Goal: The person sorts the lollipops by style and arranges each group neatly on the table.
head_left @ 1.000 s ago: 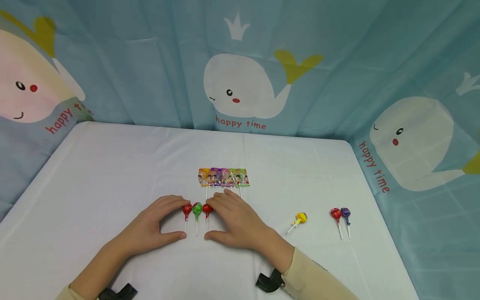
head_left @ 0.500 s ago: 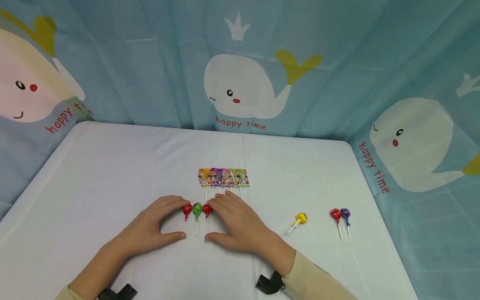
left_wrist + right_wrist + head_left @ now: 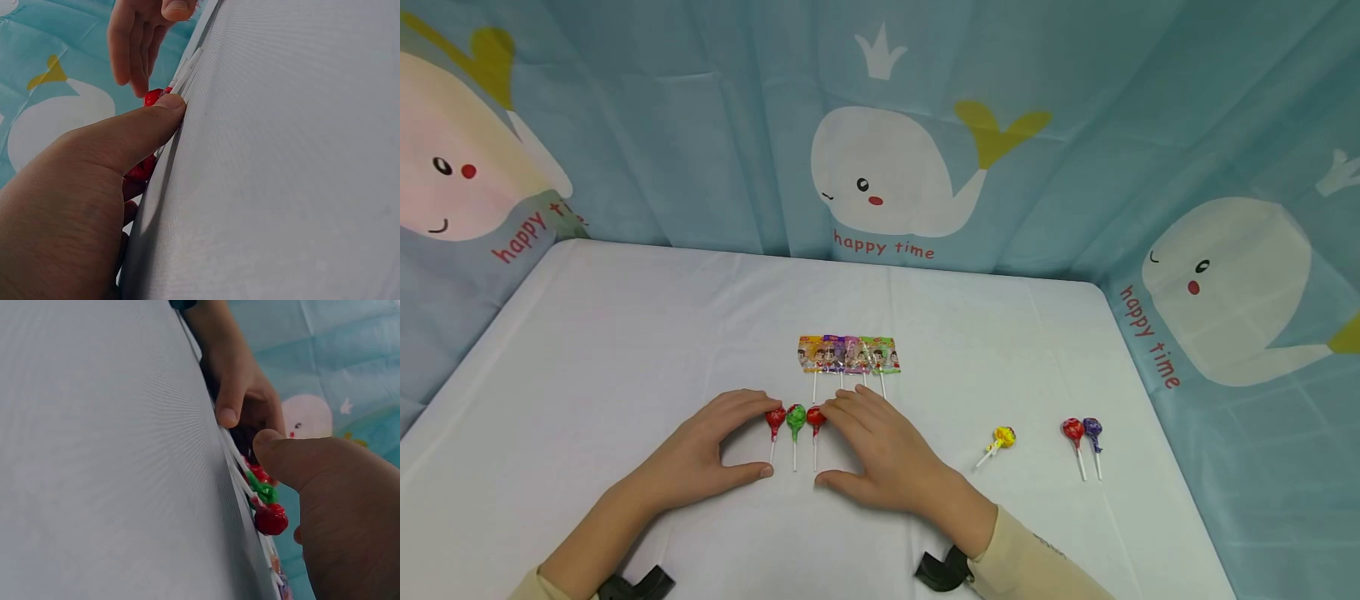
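Three wrapped lollipops stand in a row on the white table, sticks toward the person: a left red lollipop (image 3: 775, 419), a green lollipop (image 3: 795, 417) and a right red lollipop (image 3: 816, 418). My left hand (image 3: 694, 454) curves beside the left one, fingertips at its head and thumb by the stick's lower end. On the other side, my right hand (image 3: 883, 450) has its index fingertip right at the right red lollipop's head, its thumb apart from the stick. In the right wrist view, the right red lollipop (image 3: 271, 520) and the green lollipop (image 3: 265, 490) show below the thumb.
Behind the row lies a set of flat-packed lollipops (image 3: 848, 355), partly covered by the right fingers. Rightward are a yellow lollipop (image 3: 1003, 437), another red lollipop (image 3: 1073, 429) and a purple lollipop (image 3: 1093, 429). A blue whale-print curtain (image 3: 715, 150) borders the table (image 3: 625, 333).
My right hand has eased slightly to the right, its thumb drawing away from the right red lollipop's stick. The left hand and the lollipops have stayed in place.
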### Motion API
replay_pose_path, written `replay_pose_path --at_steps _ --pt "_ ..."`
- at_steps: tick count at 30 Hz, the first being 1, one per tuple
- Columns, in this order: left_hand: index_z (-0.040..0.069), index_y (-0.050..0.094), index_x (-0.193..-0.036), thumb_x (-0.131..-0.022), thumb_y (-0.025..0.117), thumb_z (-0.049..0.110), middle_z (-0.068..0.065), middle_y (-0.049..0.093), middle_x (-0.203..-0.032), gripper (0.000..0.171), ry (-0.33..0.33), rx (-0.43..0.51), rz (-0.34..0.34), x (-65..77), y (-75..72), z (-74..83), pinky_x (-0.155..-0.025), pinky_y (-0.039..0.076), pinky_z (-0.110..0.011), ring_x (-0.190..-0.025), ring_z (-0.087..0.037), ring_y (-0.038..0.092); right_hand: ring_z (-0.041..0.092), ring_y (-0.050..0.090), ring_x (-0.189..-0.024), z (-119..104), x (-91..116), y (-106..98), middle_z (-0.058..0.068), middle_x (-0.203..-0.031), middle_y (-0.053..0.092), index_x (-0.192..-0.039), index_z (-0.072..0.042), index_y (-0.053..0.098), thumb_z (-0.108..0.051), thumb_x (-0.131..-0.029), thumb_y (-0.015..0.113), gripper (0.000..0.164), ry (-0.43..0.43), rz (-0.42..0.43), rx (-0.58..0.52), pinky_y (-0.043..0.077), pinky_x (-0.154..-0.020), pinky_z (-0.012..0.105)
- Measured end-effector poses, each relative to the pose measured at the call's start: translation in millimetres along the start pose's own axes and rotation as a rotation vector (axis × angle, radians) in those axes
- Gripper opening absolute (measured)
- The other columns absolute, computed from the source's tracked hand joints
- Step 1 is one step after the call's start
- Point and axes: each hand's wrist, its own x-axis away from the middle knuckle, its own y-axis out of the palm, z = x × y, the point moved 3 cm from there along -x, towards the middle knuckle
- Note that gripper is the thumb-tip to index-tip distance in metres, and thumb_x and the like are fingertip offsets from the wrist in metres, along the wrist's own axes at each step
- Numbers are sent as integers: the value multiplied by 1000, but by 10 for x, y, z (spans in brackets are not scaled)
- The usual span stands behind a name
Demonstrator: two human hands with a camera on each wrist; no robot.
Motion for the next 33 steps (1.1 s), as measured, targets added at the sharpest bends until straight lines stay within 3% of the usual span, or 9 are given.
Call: replay_pose_path --at_steps 10,33 --pt "26 63 -153 -80 100 40 10 60 -152 82 -4 -4 1 -5 11 -1 -119 25 -8 -143 -20 52 32 56 -145 -18 35 -58 10 -147 65 -148 0 61 -51 -95 82 76 0 20 -19 32 -131 49" --pt "29 62 -153 -82 98 44 10 60 -152 81 -19 -15 -3 6 9 8 -119 22 -7 -143 -21 52 34 59 -142 24 232 -177 14 -144 67 -145 1 64 -51 -94 83 75 -29 49 109 34 -130 51"
